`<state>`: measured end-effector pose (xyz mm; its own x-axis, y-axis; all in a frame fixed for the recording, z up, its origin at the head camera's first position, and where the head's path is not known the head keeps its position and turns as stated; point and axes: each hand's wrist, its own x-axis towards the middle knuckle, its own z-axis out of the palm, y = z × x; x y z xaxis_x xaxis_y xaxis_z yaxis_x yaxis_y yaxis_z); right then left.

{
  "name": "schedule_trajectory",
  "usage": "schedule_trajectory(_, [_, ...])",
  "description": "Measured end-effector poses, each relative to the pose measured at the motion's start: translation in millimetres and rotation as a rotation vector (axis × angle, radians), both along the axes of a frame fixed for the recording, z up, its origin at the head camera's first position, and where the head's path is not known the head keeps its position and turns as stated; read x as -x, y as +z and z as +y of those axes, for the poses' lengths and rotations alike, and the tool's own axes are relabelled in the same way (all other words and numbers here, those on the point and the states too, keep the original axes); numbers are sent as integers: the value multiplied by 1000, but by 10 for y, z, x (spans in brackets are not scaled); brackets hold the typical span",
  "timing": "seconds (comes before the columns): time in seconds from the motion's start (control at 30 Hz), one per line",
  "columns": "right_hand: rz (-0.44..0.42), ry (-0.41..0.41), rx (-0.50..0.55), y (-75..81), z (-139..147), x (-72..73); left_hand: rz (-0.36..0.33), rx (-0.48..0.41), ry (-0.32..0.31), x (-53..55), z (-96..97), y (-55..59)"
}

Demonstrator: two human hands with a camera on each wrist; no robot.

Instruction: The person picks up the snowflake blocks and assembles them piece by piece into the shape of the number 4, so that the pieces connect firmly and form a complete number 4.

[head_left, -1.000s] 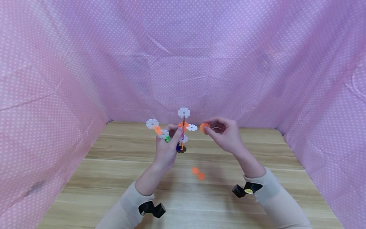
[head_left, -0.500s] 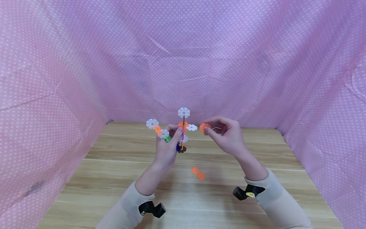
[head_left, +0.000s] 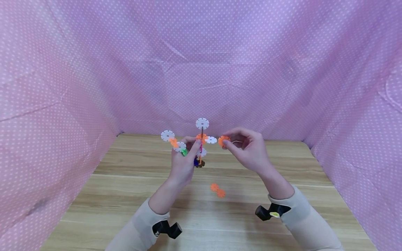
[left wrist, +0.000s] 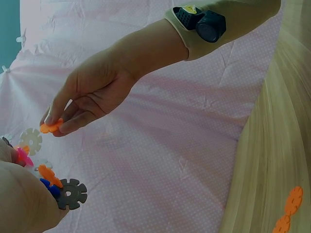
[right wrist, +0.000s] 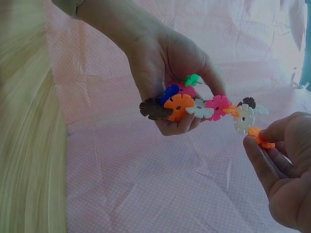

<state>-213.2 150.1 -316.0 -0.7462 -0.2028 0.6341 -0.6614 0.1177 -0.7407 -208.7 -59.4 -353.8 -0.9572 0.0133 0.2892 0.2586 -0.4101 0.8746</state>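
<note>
My left hand (head_left: 183,164) grips a built-up chain of notched snowflake discs above the table. White discs (head_left: 168,135) stick out at its left, top and right, and a dark brown disc (right wrist: 155,109) ends it below the hand. Pink, blue, green and orange discs show between, partly covered by the fingers. Between thumb and fingers my right hand (head_left: 248,148) pinches a single orange snowflake disc (head_left: 223,141). In the right wrist view that disc is right at the edge of the chain's white disc (right wrist: 244,119).
Two joined orange discs (head_left: 218,190) lie on the wooden table (head_left: 125,195) below the hands. Pink dotted cloth (head_left: 201,83) hangs at the back and both sides. A black camera (head_left: 168,229) sits on each wrist.
The right hand has brought its orange disc slightly left, closer to the white disc at the chain's right side. The left hand and the chain stay almost still.
</note>
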Motion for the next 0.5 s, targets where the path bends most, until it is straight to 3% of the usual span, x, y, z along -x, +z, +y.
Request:
schedule_trajectory(0.33, [0,14,-31,40,-36,-9,17,-16,-13,-18,4,21])
schedule_trajectory(0.5, [-2,11,-34,38,-57,-25,4,21,2,-37,-5,12])
